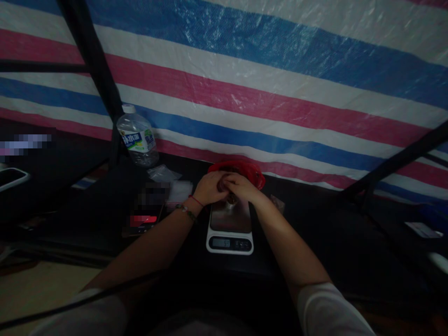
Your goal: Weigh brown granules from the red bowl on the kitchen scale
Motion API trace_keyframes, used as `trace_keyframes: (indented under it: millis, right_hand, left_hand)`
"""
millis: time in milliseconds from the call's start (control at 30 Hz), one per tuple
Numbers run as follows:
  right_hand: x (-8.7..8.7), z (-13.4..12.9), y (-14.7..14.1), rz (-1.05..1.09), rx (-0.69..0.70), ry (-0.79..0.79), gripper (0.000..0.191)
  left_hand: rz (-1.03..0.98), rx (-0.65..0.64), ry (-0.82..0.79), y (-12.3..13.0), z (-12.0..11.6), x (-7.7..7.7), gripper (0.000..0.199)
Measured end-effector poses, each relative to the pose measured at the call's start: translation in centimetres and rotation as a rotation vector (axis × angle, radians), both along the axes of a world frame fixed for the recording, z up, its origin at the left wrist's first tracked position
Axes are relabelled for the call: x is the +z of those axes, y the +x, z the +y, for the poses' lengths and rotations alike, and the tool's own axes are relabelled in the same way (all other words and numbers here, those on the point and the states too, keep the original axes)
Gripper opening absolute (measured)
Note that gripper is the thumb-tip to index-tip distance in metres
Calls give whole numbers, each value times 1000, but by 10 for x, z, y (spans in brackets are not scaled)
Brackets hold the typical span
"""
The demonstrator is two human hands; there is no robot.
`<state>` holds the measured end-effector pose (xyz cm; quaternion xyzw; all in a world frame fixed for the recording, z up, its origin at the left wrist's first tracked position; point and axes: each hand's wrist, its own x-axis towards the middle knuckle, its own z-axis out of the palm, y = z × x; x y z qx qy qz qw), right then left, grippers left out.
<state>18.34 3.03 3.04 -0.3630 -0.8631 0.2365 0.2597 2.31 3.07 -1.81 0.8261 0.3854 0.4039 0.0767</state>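
A white digital scale (230, 242) with a metal plate lies on the black surface, its small display lit. Over the far end of the plate, my left hand (211, 187) and my right hand (241, 186) meet, fingers drawn together around something small and dark that I cannot make out. Just below the fingers, a small pale object (231, 203) shows on the plate. Behind both hands sits a red bag or bowl (255, 172), partly covered by them.
A large clear plastic bottle (138, 140) stands at the back left, beside a black metal frame (94, 60). Clear plastic bags (180, 192) and a phone (143, 224) lie left of the scale. A striped tarp (245, 98) hangs behind.
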Motion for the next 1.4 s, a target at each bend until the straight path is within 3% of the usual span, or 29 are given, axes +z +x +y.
trace_keyframes:
  millis: [100, 200, 333, 467, 633, 700, 800, 867, 1000, 1133, 1267, 1400]
  right_hand:
    - [-1, -1, 0, -14, -14, 38, 14]
    - [0, -2, -1, -1, -40, 70, 16]
    - [1, -1, -1, 25, -30, 40, 20]
    - [12, -1, 7, 73, -115, 54, 26]
    - [38, -13, 28, -107, -3, -143, 25]
    - [44, -17, 37, -186, 48, -233, 39]
    - [42, -18, 45, -271, 125, -302, 62]
    - [36, -17, 44, -323, 151, -315, 67]
    - [26, -15, 34, -402, 167, -300, 48]
    - [25, -14, 28, -314, 176, -288, 30]
    - [26, -10, 30, -82, 27, -231, 33]
    - [19, -4, 26, 159, -112, -64, 34]
  left_hand:
    - [13, -4, 5, -1, -1, 1, 59]
    - [6, -9, -15, -2, -1, 2, 66]
    - [-23, 9, -49, -3, -1, 2, 60]
    - [-102, 77, -60, -4, 1, -2, 49]
    - [-164, 127, -94, -7, 3, -7, 42]
    - [-186, 144, -96, -9, 4, -8, 42]
    - [-228, 157, -84, -10, 5, -9, 45]
    - [-243, 160, -77, -10, 5, -9, 44]
    - [-237, 191, -81, -10, 7, -10, 39]
    - [-235, 214, -106, -12, 7, -10, 37]
    - [-226, 206, -118, -12, 6, -10, 30]
    - [-206, 202, -139, -9, 3, -9, 30]
